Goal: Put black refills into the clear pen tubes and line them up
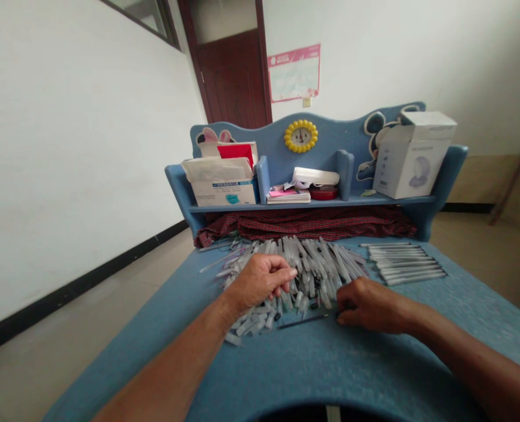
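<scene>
A heap of several clear plastic pen barrels lies across the middle of the blue desk. My left hand rests on the heap's left part, fingers curled and pinched on barrels there. My right hand lies on the desk at the heap's front right edge, fingers curled under, its fingertips touching the end of a thin dark pen refill that lies flat on the desk between my hands.
A neat row of assembled pens lies at the right. Behind the heap are a folded red checked cloth and a blue shelf with a mask box, papers, a yellow clock and a white carton.
</scene>
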Motion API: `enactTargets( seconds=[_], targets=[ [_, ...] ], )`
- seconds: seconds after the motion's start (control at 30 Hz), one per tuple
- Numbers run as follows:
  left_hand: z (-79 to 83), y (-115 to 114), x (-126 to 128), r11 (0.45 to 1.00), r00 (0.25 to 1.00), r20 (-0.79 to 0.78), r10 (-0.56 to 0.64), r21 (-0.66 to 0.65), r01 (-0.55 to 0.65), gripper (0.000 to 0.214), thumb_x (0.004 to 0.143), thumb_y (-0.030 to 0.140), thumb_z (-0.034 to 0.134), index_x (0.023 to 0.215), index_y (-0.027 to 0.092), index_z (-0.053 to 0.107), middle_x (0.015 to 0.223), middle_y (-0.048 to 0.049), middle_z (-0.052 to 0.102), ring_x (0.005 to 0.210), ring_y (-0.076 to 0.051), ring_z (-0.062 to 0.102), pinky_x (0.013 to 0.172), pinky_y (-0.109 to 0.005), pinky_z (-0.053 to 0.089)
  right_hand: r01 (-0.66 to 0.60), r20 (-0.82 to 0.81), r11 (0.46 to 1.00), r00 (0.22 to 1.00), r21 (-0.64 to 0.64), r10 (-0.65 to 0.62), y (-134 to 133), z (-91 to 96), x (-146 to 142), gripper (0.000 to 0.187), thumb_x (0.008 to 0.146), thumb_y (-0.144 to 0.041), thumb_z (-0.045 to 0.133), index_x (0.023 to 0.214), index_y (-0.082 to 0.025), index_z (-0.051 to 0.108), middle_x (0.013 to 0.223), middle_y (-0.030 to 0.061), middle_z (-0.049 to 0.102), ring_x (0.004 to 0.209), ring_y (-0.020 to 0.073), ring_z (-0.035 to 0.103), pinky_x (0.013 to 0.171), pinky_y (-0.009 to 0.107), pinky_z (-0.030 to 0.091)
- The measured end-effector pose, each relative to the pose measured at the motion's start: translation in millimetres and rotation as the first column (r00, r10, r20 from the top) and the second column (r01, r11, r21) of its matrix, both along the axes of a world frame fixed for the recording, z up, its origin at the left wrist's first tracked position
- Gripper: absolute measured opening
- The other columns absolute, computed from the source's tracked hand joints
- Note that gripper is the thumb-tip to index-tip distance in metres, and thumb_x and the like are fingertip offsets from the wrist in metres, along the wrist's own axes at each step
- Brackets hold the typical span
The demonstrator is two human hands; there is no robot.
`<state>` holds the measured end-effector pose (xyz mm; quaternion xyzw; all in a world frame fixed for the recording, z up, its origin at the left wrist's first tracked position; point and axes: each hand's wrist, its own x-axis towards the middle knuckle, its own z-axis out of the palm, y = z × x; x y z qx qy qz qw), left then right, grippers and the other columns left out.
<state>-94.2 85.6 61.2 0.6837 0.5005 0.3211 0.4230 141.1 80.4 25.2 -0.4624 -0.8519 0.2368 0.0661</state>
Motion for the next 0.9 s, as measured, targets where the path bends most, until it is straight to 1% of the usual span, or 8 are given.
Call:
enactTargets(
  seconds=[0.27,0.47,0.6,0.9],
  targets=[
    [0.9,2.2,-3.2,0.999,0.999,0.013,0.030,0.013,-0.030,0.023,0.074,0.034,0.060,0.063,0.014,0.057,0.053,0.0012,0.060,0.042,-0.006,0.047,0.037,-0.013,0.034,0.014,-0.006,0.998,1.000,0.068,-0.013,0.3,-1.1,-1.2,0.009,0.071,-0.024,0.058,0.068,-0.017,0.062,0.061,-0.0015,0.057,0.057,0.0103,0.049,0.051,0.020,0.029],
    [1.6,5.9,-8.3,0.996,0.997,0.040,0.068,0.061,-0.070,0.023,0.074,0.034,0.060,0.063,0.014,0.057,0.054,0.0007,0.060,0.041,-0.006,0.047,0.037,-0.013,0.036,0.027,-0.021,0.997,0.999,0.073,-0.026,-0.4,-2.7,-3.5,0.009,0.071,-0.024,0.058,0.068,-0.017,0.063,0.061,-0.0008,0.058,0.058,0.0110,0.051,0.052,0.020,0.030],
    [4.6,6.9,-12.6,0.990,0.994,0.048,0.102,0.095,-0.106,0.022,0.074,0.033,0.060,0.063,0.014,0.057,0.053,0.0006,0.060,0.041,-0.005,0.047,0.036,-0.013,0.035,0.040,-0.021,0.997,0.999,0.069,-0.038,-0.5,-4.8,-3.8,0.009,0.072,-0.024,0.058,0.067,-0.017,0.062,0.060,-0.0008,0.057,0.058,0.0114,0.052,0.052,0.020,0.030],
    [14.0,7.4,-23.3,0.976,0.991,0.038,0.130,0.169,-0.135,0.024,0.073,0.034,0.060,0.061,0.014,0.058,0.052,0.0015,0.058,0.041,-0.006,0.047,0.037,-0.015,0.037,0.038,0.012,0.996,0.999,0.083,-0.039,-1.6,-7.8,-4.0,0.011,0.074,-0.026,0.056,0.069,-0.017,0.062,0.063,0.0009,0.061,0.060,0.0129,0.054,0.053,0.022,0.031]
  ],
)
